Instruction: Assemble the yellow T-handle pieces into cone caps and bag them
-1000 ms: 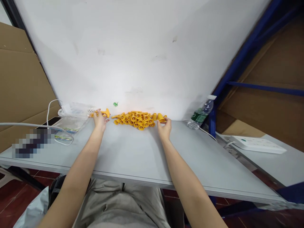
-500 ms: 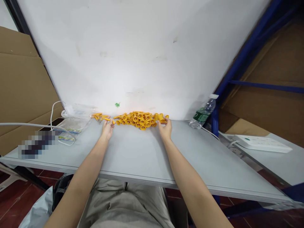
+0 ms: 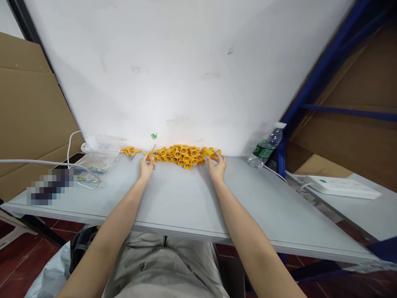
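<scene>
A pile of small yellow plastic pieces (image 3: 182, 155) lies at the far edge of the grey table (image 3: 186, 198), against the white wall. My left hand (image 3: 147, 167) is at the pile's left end, its fingers pinched on one yellow piece (image 3: 151, 155). At the pile's right end, my right hand (image 3: 218, 167) has its fingertips closed round a yellow piece (image 3: 210, 153). A few separate yellow pieces (image 3: 130, 152) lie to the left of my left hand.
A clear plastic bag (image 3: 99, 159), a white cable (image 3: 72, 142) and a dark phone (image 3: 70, 159) lie at the left. A water bottle (image 3: 266, 145) leans at the right. A white power strip (image 3: 338, 186) rests on the neighbouring table. Cardboard stands at both sides.
My left hand has moved right, from the small group of pieces at the left to the pile's left end. My right hand has stayed at the pile's right end.
</scene>
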A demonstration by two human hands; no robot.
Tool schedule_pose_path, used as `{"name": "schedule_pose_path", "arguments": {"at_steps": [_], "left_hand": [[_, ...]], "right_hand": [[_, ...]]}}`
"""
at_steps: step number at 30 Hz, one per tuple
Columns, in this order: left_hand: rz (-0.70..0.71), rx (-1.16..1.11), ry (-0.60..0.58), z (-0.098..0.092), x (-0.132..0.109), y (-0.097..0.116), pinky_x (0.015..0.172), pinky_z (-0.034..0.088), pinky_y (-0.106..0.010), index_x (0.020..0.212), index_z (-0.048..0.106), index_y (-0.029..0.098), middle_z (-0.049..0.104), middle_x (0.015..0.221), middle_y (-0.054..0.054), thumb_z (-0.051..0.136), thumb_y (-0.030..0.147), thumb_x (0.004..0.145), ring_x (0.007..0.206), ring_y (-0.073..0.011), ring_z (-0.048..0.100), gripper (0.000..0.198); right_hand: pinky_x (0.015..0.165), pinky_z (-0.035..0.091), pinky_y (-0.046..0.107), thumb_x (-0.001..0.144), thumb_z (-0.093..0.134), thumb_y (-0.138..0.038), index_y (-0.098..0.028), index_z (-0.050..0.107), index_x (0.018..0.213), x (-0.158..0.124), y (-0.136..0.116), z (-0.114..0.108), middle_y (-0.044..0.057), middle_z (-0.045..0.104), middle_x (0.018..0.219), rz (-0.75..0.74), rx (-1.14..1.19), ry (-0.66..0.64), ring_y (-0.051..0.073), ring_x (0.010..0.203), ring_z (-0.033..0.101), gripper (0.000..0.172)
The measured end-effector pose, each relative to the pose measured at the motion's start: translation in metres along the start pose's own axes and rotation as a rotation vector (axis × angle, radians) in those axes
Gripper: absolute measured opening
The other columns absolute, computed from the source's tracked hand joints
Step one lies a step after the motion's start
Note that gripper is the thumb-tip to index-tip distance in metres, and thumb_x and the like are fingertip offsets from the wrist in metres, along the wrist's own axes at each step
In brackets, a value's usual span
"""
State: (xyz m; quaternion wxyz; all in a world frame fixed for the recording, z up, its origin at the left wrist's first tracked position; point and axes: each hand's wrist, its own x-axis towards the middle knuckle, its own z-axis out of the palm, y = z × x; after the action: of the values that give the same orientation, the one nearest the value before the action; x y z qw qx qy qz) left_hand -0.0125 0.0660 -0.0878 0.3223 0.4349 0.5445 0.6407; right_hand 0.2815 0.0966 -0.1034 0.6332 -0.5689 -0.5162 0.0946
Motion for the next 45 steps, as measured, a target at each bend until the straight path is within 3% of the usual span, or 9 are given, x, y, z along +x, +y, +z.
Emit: {"name": "schedule_pose_path", "arguments": {"at_steps": [3, 5, 10, 14, 24, 30, 36, 45], "left_hand": [[0.207, 0.23, -0.016, -0.001, -0.005, -0.001, 0.063, 0.05, -0.025, 0.118, 0.063, 0.023, 0.053, 0.087, -0.001, 0.059, 0.017, 0.083, 0.056, -0.0074, 0.052, 0.035], [0.271, 0.301, -0.036, -0.001, -0.007, -0.001, 0.07, 0.049, -0.027, 0.116, 0.065, 0.023, 0.055, 0.084, -0.001, 0.059, 0.015, 0.082, 0.06, -0.0096, 0.051, 0.036], [0.294, 0.352, -0.073, 0.0, -0.012, 0.003, 0.071, 0.046, -0.025, 0.114, 0.068, 0.023, 0.056, 0.069, 0.002, 0.064, 0.017, 0.077, 0.056, -0.0112, 0.046, 0.037], [0.328, 0.45, -0.114, 0.0, -0.013, 0.004, 0.069, 0.044, -0.024, 0.117, 0.066, 0.023, 0.055, 0.068, 0.003, 0.061, 0.02, 0.079, 0.056, -0.0108, 0.047, 0.039], [0.411, 0.603, -0.165, -0.004, -0.011, -0.001, 0.086, 0.046, -0.03, 0.127, 0.06, 0.023, 0.064, 0.094, -0.005, 0.055, 0.018, 0.085, 0.078, -0.0169, 0.059, 0.042], [0.428, 0.654, -0.142, -0.006, -0.008, -0.004, 0.088, 0.047, -0.032, 0.129, 0.058, 0.021, 0.064, 0.094, -0.007, 0.053, 0.018, 0.087, 0.085, -0.0202, 0.061, 0.043], [0.519, 0.688, -0.137, -0.007, -0.006, -0.009, 0.083, 0.049, -0.031, 0.129, 0.057, 0.02, 0.064, 0.093, -0.006, 0.051, 0.019, 0.089, 0.08, -0.018, 0.06, 0.041], [0.519, 0.741, -0.1, -0.008, -0.006, -0.007, 0.081, 0.049, -0.032, 0.129, 0.057, 0.018, 0.063, 0.092, -0.008, 0.05, 0.013, 0.088, 0.081, -0.0199, 0.061, 0.042]], "right_hand": [[0.093, 0.047, 0.041, 0.078, 0.058, -0.043, -0.021, 0.055, 0.123, 0.001, -0.003, 0.003, 0.012, 0.051, 0.124, -0.009, 0.023, -0.017, 0.021, 0.097, 0.064, 0.05], [0.092, 0.048, 0.042, 0.078, 0.058, -0.046, -0.021, 0.055, 0.124, 0.001, -0.007, 0.006, 0.012, 0.051, 0.125, -0.037, 0.063, -0.025, 0.02, 0.095, 0.064, 0.052], [0.092, 0.047, 0.043, 0.077, 0.061, -0.049, -0.017, 0.059, 0.12, -0.002, -0.027, 0.012, 0.012, 0.056, 0.116, -0.164, 0.13, -0.064, 0.021, 0.091, 0.062, 0.053], [0.091, 0.048, 0.043, 0.08, 0.06, -0.051, -0.02, 0.061, 0.118, -0.009, -0.047, 0.014, 0.01, 0.061, 0.113, -0.258, 0.113, -0.191, 0.021, 0.092, 0.061, 0.049], [0.096, 0.045, 0.046, 0.079, 0.065, -0.052, -0.023, 0.065, 0.115, -0.016, -0.057, 0.019, 0.009, 0.067, 0.119, -0.391, 0.103, -0.541, 0.026, 0.104, 0.061, 0.046], [0.099, 0.044, 0.048, 0.083, 0.063, -0.044, -0.024, 0.064, 0.118, -0.009, -0.05, 0.016, 0.009, 0.067, 0.119, -0.45, 0.01, -0.507, 0.027, 0.111, 0.06, 0.04], [0.098, 0.045, 0.05, 0.085, 0.062, -0.041, -0.025, 0.064, 0.119, -0.008, -0.048, 0.016, 0.009, 0.067, 0.12, -0.546, -0.049, -0.54, 0.03, 0.113, 0.06, 0.038], [0.101, 0.043, 0.049, 0.085, 0.062, -0.037, -0.025, 0.063, 0.122, -0.005, -0.047, 0.014, 0.01, 0.066, 0.124, -0.522, 0.001, -0.567, 0.029, 0.117, 0.058, 0.04]]}}
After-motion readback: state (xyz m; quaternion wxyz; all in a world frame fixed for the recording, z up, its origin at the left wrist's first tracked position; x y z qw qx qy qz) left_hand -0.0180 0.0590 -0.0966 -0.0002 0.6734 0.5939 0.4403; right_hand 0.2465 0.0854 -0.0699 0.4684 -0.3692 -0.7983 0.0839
